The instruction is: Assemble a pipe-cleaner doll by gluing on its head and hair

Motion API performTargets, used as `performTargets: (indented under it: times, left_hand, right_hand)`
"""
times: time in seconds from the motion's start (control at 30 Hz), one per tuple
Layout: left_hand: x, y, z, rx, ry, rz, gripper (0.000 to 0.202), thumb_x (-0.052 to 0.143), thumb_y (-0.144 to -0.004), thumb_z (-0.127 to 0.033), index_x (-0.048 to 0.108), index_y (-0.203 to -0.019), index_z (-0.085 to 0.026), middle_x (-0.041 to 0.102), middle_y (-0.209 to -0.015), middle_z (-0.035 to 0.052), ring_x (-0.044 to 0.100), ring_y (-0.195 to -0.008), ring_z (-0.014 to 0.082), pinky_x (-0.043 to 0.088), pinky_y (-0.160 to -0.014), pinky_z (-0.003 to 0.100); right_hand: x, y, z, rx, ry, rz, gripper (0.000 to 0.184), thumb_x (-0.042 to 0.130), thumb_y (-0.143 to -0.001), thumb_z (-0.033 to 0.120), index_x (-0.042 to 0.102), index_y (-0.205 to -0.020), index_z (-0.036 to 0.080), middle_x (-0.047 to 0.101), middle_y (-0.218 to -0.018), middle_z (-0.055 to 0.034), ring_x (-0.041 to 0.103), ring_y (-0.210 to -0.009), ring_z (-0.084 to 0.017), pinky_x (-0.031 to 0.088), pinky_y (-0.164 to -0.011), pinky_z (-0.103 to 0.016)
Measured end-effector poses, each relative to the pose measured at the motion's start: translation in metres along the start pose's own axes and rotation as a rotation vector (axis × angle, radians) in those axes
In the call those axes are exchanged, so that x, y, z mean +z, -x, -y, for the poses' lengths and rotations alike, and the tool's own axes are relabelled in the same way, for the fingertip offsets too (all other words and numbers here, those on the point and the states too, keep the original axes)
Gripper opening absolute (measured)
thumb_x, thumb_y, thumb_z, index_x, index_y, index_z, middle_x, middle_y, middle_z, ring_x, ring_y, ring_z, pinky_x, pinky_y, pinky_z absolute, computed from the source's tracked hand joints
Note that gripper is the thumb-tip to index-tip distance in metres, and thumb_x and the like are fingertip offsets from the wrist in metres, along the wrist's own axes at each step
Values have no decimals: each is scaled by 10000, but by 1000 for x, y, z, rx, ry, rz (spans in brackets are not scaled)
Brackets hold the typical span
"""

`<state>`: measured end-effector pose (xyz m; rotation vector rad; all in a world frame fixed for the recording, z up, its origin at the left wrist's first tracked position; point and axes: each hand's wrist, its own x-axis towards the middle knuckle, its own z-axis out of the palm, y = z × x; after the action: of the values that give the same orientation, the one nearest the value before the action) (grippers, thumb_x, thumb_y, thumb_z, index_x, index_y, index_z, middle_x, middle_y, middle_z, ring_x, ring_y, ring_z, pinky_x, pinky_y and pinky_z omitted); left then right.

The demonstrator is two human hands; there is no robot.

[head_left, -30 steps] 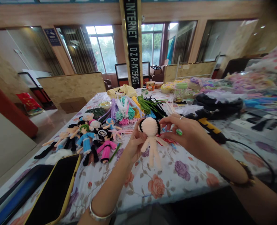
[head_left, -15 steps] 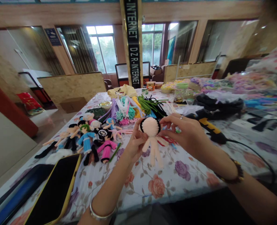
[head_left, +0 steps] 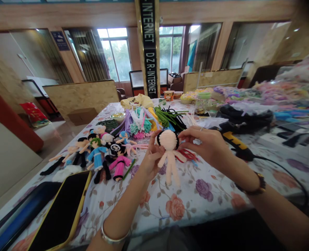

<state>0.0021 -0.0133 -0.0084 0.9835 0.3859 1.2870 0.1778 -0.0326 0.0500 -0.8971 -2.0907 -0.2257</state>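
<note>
Between the two hands, near the middle of the table, is a pale doll (head_left: pixel 168 143), its round head uppermost and its legs pointing down toward the person. Its long axis runs almost straight away from the person, the feet swung slightly to the right, and a black rim (head_left: pixel 158 138) shows around the sides of the head. Whether the feet touch the tablecloth (head_left: pixel 154 216) cannot be told.

The left hand (head_left: pixel 151 158) is nearer: it is closed on the doll from the left, fingers along the head and thumb near the neck. The right hand (head_left: pixel 206 143) comes in from the other side, thumb and fingertips drawn close together at the right edge of the head; whether they pinch the rim or only rest by it is not plain.

Under the right hand, just beside the doll's right-side arm, lie red strands (head_left: pixel 188 154), the closest clutter to the fingers. A glue gun (head_left: pixel 232 141) with a yellow handle lies just beyond the right hand, its cord (head_left: pixel 279 164) trailing right. Past the doll's head sits a heap of colored fuzzy stems (head_left: pixel 141 127). Finished-looking dolls (head_left: pixel 98 157) lie in a group to the left, with a phone (head_left: pixel 61 211) nearer the person.
</note>
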Motion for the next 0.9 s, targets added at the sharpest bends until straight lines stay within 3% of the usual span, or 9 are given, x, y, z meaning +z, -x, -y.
performTargets:
  times: [0.2,0.33,0.43,0.9]
  left_hand:
    - [-2,-2,0,0,28,-5,746,768,-546,-192,488,-1226,-316,587,-738,-36,507,-553,73,404,-535,184]
    - [0,-2,-3,34,6,-35,654,771,-538,-203,548,-1146,-300,614,-1001,0,594,-786,133,465,-688,223]
    - [2,-2,-4,47,10,-37,611,779,-531,-210,572,-1101,-290,597,-1090,7,596,-876,162,472,-751,249]
    - [0,-2,-4,67,5,-31,561,772,-567,-251,567,-1089,-284,575,-1152,16,591,-956,190,472,-780,263]
  right_hand:
    - [3,0,-5,6,1,18,45,634,-789,185,632,-834,186,688,-786,-11,639,-669,-125,470,-610,-222]
    - [4,1,-6,1,14,10,40,626,-796,177,627,-835,184,688,-789,-13,639,-672,-126,473,-618,-224]
    - [7,1,-7,-20,23,-11,21,612,-811,185,620,-830,189,684,-789,-14,637,-684,-126,475,-623,-221]
    - [27,7,-15,-309,61,-299,63,582,-844,205,592,-904,187,657,-799,-51,629,-765,-152,523,-713,-267]
